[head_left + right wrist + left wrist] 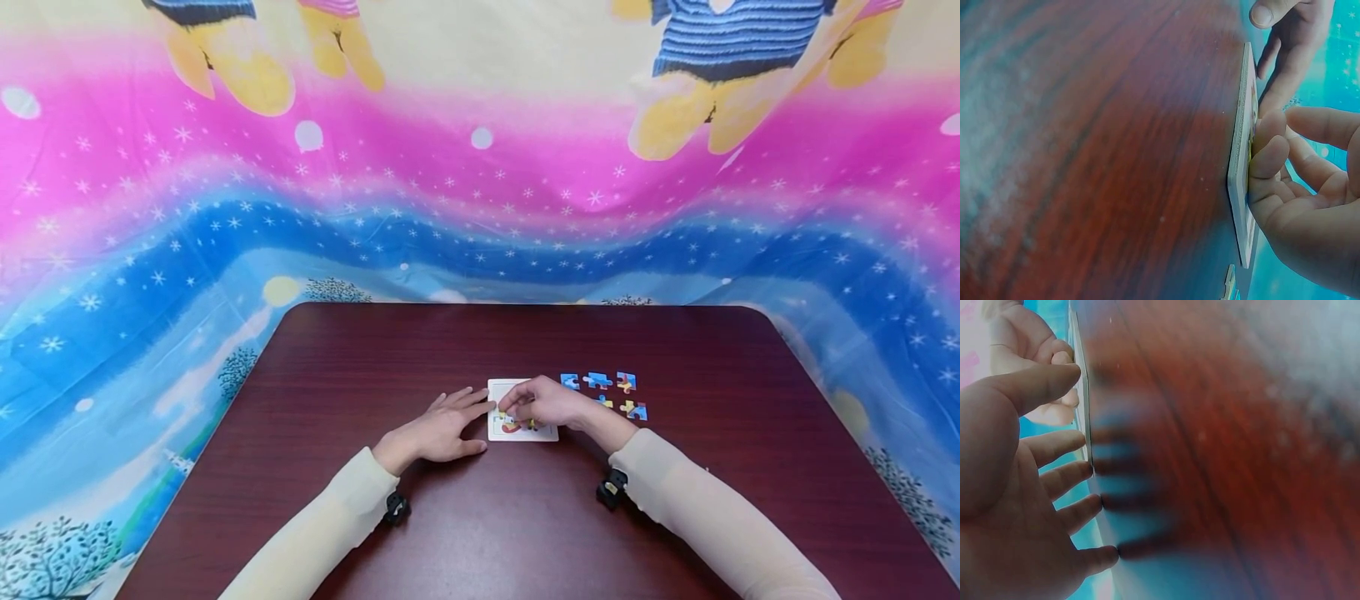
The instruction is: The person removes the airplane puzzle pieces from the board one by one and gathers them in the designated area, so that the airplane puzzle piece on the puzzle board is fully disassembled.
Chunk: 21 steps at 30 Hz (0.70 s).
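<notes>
A small white puzzle board lies flat on the table, with colourful puzzle pieces in its near part. My left hand is spread beside the board's left edge, fingertips down; an extended finger touches that edge. Over the board, my right hand has curled fingers and pinches a small puzzle piece at the board's left side, mostly hidden by the fingertips. In the right wrist view, the thumb and fingertips press close to the board's face. The right hand covers much of the board's upper right.
Several loose blue and yellow puzzle pieces lie in two rows right of the board, some partly behind the right wrist. The dark red-brown table ends at a patterned cloth backdrop. Each wrist wears a small black camera.
</notes>
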### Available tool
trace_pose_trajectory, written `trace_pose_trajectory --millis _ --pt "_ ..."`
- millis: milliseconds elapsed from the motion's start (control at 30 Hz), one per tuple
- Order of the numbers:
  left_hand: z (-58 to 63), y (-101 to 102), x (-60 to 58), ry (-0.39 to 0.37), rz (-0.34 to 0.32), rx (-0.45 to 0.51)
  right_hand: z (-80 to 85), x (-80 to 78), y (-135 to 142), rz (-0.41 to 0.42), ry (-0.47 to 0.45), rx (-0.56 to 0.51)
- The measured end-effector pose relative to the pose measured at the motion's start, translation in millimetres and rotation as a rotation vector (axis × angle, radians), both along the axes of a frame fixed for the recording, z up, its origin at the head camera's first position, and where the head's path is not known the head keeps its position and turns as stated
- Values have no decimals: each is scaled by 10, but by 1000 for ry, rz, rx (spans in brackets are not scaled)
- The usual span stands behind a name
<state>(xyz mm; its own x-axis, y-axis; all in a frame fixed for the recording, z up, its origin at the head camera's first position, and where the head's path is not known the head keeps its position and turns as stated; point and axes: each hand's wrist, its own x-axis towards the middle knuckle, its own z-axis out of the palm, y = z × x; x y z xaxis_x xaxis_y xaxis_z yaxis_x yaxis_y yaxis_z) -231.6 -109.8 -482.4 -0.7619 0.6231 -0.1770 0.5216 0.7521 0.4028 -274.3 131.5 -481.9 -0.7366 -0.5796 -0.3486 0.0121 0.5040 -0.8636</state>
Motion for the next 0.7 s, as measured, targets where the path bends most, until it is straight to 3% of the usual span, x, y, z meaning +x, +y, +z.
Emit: trace_pose_trajectory --millis 700 --pt "-30 -11 -77 11 7 -27 20 -13 -18 9 0 29"
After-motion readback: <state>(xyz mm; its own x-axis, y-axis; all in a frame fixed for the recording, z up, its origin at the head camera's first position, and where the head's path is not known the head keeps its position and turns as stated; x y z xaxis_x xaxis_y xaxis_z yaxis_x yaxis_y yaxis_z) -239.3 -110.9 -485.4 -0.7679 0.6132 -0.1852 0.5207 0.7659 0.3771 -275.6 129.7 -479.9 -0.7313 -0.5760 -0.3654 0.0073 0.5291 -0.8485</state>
